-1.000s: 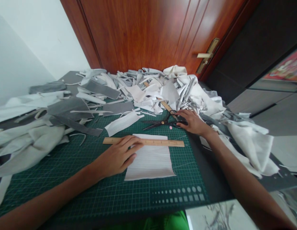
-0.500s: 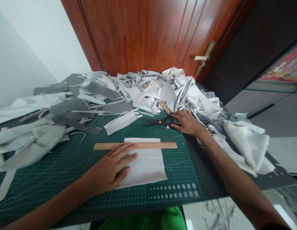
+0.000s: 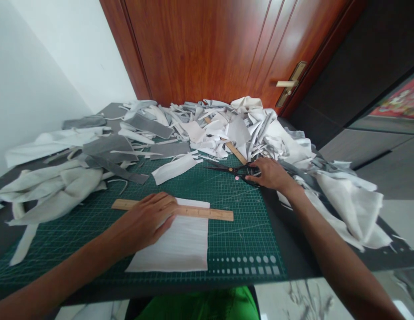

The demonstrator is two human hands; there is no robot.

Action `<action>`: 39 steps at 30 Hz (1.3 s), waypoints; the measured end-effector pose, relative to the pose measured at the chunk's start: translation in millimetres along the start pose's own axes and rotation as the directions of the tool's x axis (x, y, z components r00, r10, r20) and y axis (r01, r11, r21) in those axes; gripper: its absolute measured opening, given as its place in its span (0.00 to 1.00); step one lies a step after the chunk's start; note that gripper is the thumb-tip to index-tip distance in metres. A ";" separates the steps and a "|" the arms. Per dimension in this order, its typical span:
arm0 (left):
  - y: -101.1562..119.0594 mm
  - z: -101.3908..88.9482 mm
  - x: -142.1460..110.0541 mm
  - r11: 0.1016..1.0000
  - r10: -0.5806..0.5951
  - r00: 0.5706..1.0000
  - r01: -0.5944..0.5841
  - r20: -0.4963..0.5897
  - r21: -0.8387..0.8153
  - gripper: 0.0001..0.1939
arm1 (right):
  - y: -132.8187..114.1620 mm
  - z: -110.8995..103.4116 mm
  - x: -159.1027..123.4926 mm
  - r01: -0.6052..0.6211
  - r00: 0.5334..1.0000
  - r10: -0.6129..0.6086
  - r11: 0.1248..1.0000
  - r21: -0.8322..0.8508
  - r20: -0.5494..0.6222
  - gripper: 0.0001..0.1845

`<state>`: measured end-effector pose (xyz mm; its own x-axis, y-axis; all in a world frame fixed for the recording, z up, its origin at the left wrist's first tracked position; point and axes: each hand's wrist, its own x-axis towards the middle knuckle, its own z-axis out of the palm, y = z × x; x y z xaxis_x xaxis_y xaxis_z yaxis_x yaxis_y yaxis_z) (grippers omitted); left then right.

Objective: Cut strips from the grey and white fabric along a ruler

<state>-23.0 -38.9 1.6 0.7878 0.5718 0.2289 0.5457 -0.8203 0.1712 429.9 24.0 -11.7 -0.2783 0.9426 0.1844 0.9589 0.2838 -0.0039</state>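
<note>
A white piece of cloth [image 3: 182, 246] lies flat on the green cutting mat [image 3: 242, 238]. Across its upper part runs a wooden ruler [image 3: 205, 212], tilted down to the right. My left hand [image 3: 152, 220] is closed over the ruler's left half, fingers bent and thumb against the cloth; its fingertips are partly hidden. Farther right, my right hand [image 3: 271, 173] grips the handle loops of black scissors [image 3: 231, 169]. Their blades point left and are slightly parted, low over the mat.
A heap of white and grey cloth scraps [image 3: 213, 126] lies along the back, with a second wooden strip [image 3: 236, 152] sticking out. More cloth [image 3: 60, 189] is piled at left, and white cloth [image 3: 350, 209] at right. A wooden door [image 3: 200, 49] stands behind the table.
The cloth and ruler have shifted left and toward me, and the ruler has tilted. My left hand's fingers have bent over the ruler. The scissors sit deeper in my right hand.
</note>
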 end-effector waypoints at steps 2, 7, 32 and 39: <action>1.1 3.5 25.4 0.999 0.030 0.999 -0.030 -0.014 0.021 0.14 | 0.4 0.6 -0.5 0.014 1.000 -0.014 1.000 -0.014 0.019 0.25; 4.7 21.8 70.7 0.980 0.172 0.982 -0.178 0.078 0.083 0.11 | -1.0 3.0 -1.0 0.037 0.999 -0.037 0.999 -0.013 0.020 0.24; -18.2 32.6 64.0 0.947 0.052 0.999 -0.050 -0.003 -0.317 0.14 | -2.0 -40.8 -17.3 0.021 0.991 -0.025 0.999 0.033 0.129 0.19; -19.6 33.3 68.6 0.925 0.049 0.999 -0.050 -0.014 -0.376 0.13 | 0.8 -63.7 -39.5 -0.025 0.959 -0.031 0.981 0.192 0.281 0.22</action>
<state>29.9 16.1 -18.0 0.8092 0.5313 0.2506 0.3578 -0.7841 0.5070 445.2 -24.2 43.7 -0.3123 0.9448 -0.0993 0.9368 0.2889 -0.1973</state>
